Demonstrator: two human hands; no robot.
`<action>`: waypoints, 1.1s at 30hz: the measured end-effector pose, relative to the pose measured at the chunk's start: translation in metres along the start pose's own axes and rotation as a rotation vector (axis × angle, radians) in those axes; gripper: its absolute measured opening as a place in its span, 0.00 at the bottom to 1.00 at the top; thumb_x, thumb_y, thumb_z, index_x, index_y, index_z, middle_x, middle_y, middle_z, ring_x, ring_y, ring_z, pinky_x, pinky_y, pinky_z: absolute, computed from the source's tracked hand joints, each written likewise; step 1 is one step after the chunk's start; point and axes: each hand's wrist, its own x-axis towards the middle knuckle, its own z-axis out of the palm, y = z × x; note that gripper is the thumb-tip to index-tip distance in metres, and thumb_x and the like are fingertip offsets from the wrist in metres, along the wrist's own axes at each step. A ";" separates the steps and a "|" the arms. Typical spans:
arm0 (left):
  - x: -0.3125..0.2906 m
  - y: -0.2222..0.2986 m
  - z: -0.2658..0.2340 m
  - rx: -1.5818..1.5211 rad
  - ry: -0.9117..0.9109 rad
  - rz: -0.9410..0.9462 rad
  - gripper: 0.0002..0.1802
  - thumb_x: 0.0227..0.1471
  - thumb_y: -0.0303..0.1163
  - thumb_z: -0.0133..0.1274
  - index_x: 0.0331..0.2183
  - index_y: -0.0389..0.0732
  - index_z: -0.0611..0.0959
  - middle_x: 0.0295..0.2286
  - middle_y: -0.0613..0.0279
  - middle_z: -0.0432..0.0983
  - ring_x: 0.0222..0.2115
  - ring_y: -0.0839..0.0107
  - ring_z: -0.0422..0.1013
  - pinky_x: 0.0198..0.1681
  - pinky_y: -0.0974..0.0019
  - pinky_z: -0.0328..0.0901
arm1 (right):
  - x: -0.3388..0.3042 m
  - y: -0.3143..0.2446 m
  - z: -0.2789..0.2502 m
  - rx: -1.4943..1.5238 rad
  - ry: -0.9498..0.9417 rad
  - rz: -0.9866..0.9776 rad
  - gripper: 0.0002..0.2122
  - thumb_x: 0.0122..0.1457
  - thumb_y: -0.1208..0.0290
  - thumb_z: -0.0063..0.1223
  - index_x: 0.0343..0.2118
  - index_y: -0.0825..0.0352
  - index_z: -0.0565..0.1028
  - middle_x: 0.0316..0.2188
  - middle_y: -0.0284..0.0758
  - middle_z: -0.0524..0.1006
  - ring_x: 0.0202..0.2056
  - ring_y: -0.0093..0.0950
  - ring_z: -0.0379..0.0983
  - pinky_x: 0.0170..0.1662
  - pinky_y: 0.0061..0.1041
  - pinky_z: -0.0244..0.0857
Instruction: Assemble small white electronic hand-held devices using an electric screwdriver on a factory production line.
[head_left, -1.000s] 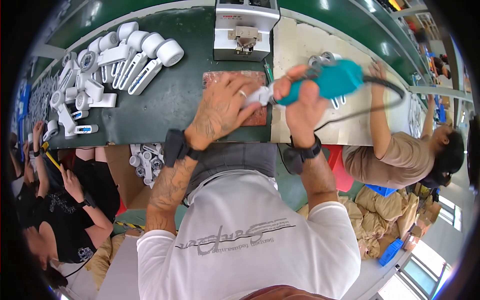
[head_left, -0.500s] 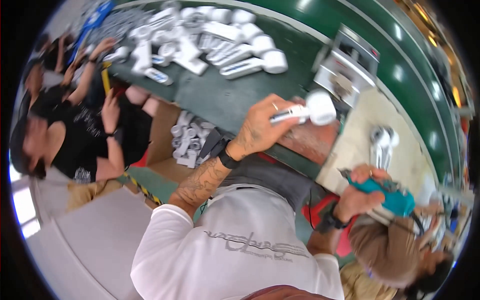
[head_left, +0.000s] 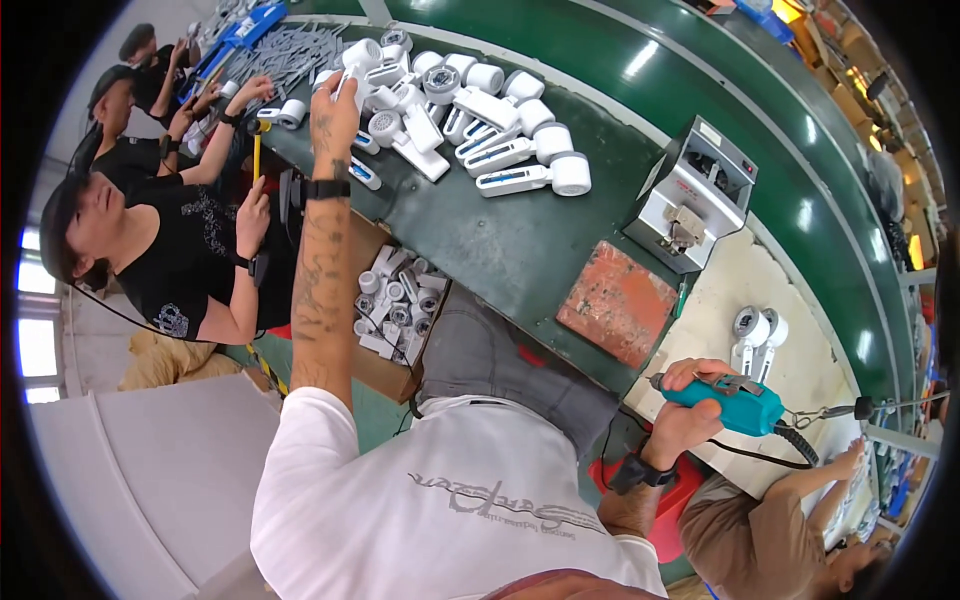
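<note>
My left hand (head_left: 338, 108) is stretched out to the pile at the far left, its fingers closed round the handle of a white shower head (head_left: 362, 55). Around it lie several more white shower heads (head_left: 505, 180), some with blue strips on their handles. Low on the right, my right hand (head_left: 690, 415) grips a teal electric screwdriver (head_left: 740, 405), its tip pointing left. A coiled cord and a hanging cable run from its back end. Two white shower heads (head_left: 768, 335) lie on the pale board beyond it.
A reddish stone slab (head_left: 617, 303) lies on the green table (head_left: 480, 245), beside a grey metal machine (head_left: 695, 195). Below the table edge stands a cardboard box (head_left: 375, 375) of white parts. Grey parts (head_left: 300, 60) are heaped far left. Co-workers sit left and lower right.
My left hand has moved from above the stone slab, where it held a white shower head, far left to the pile. My right hand keeps the screwdriver, shifted slightly left and down.
</note>
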 end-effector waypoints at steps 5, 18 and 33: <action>0.021 -0.025 0.030 0.427 0.033 0.312 0.32 0.58 0.52 0.57 0.52 0.34 0.81 0.49 0.40 0.76 0.52 0.44 0.70 0.58 0.52 0.62 | -0.015 -0.003 -0.014 0.006 0.082 0.004 0.28 0.60 0.45 0.61 0.41 0.72 0.71 0.24 0.36 0.74 0.24 0.28 0.72 0.27 0.26 0.67; -0.393 0.258 0.178 -0.508 -1.260 0.866 0.21 0.58 0.43 0.57 0.49 0.41 0.81 0.37 0.53 0.81 0.37 0.58 0.77 0.43 0.57 0.71 | -0.033 -0.033 -0.028 -0.203 0.174 0.141 0.34 0.55 0.40 0.64 0.43 0.73 0.72 0.24 0.35 0.74 0.27 0.26 0.72 0.31 0.24 0.65; -0.375 0.209 0.167 -0.318 -0.902 1.276 0.21 0.59 0.42 0.57 0.50 0.43 0.78 0.38 0.52 0.77 0.42 0.52 0.72 0.48 0.54 0.67 | -0.034 -0.010 -0.058 -0.183 0.169 0.035 0.18 0.58 0.68 0.65 0.46 0.73 0.74 0.30 0.34 0.78 0.29 0.19 0.72 0.31 0.19 0.65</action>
